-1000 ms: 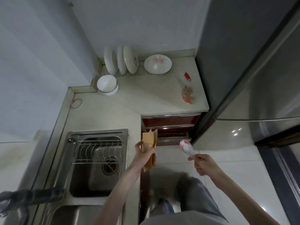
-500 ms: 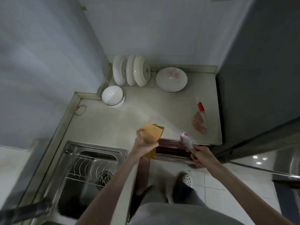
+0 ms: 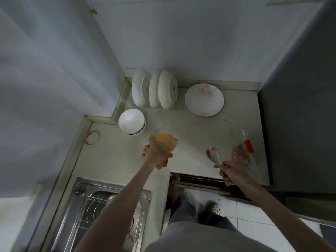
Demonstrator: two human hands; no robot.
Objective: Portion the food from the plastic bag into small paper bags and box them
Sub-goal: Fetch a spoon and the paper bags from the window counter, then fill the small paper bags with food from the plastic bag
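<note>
- Moved forward since a second ago: both hands, earlier over the floor and drawer fronts, now held above the pale countertop [image 3: 190, 135].
- Left hand [image 3: 154, 154] curled around a small bunch of tan paper bags [image 3: 166, 142], held over the middle of the counter, bags fanning toward the far side.
- Right hand [image 3: 231, 172] gripping the handle of a white spoon [image 3: 214, 155] with a red mark in its bowl, bowl pointing far and left, over the near right part of the counter.
- Clear plastic bag [image 3: 241, 154] of brownish food lying on the counter at right, just beside the right hand, with a red clip [image 3: 248, 146] at its far end.
- White bowl [image 3: 131, 121] upside down near the far left corner of the counter.
- Three white dishes [image 3: 154, 88] standing on edge against the far wall.
- White plate [image 3: 204, 100] with faint pink marks, just right of the upright dishes.
- Small wire ring [image 3: 93, 137] with a red bit near the left wall.
- Steel sink [image 3: 80, 206] with a wire rack at near left, under the left forearm.
- Dark refrigerator side [image 3: 300, 106] along the right edge.
- Legs and shoes visible on the tiled floor below.
</note>
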